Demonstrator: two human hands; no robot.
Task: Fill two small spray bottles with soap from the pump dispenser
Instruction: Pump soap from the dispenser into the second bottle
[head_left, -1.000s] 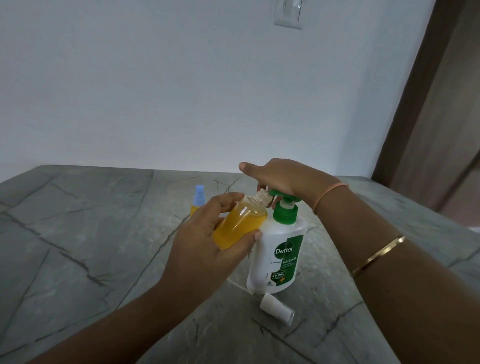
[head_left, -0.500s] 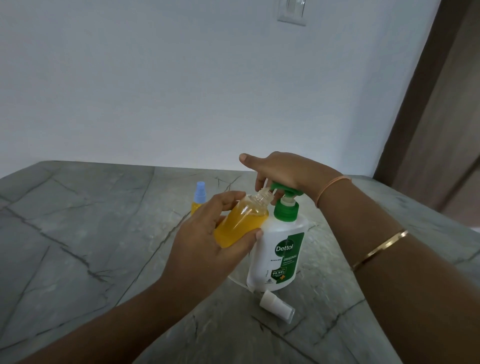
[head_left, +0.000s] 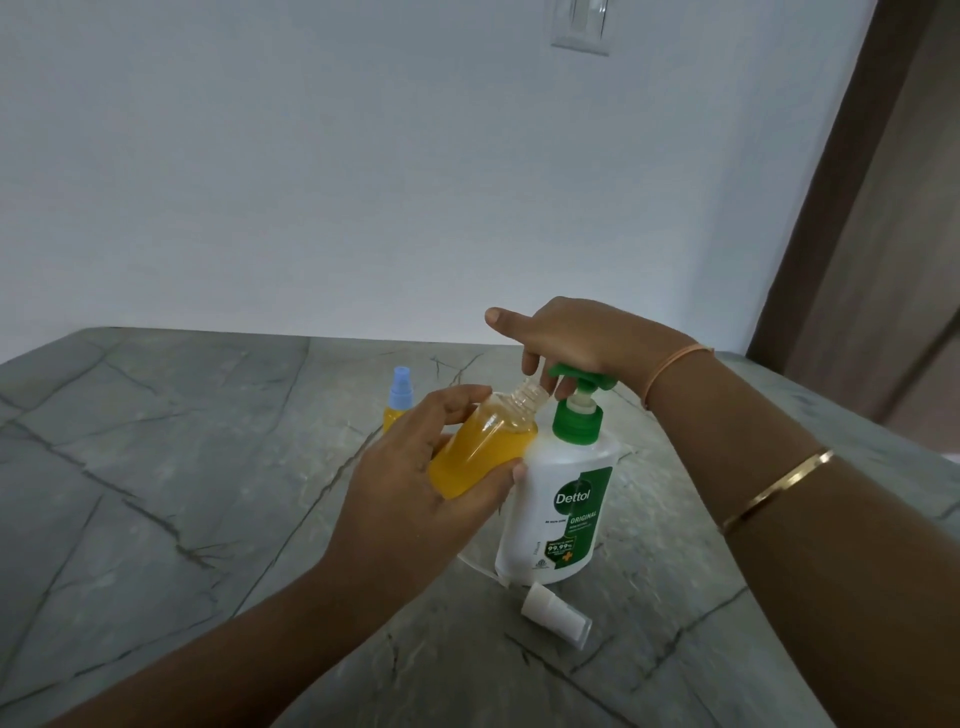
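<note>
My left hand (head_left: 415, 483) grips a small clear bottle (head_left: 483, 447) nearly full of orange soap, tilted so its open neck sits under the green nozzle. The white Dettol pump dispenser (head_left: 561, 499) stands upright on the grey stone table (head_left: 156, 493). My right hand (head_left: 566, 343) rests on top of the green pump head (head_left: 582, 376), fingers bent over it, thumb stretched out to the left. A second small bottle (head_left: 397, 402) with a blue spray cap and orange liquid stands behind my left hand. A white spray cap (head_left: 556, 616) lies in front of the dispenser.
A thin clear tube (head_left: 475, 564) curves on the table by the dispenser's base. White wall behind with a switch plate (head_left: 582, 26). A brown door frame (head_left: 831, 182) is at the right.
The pump head has risen with my right hand since a second ago. My left hand keeps the bottle under the nozzle; the view has shifted slightly.
</note>
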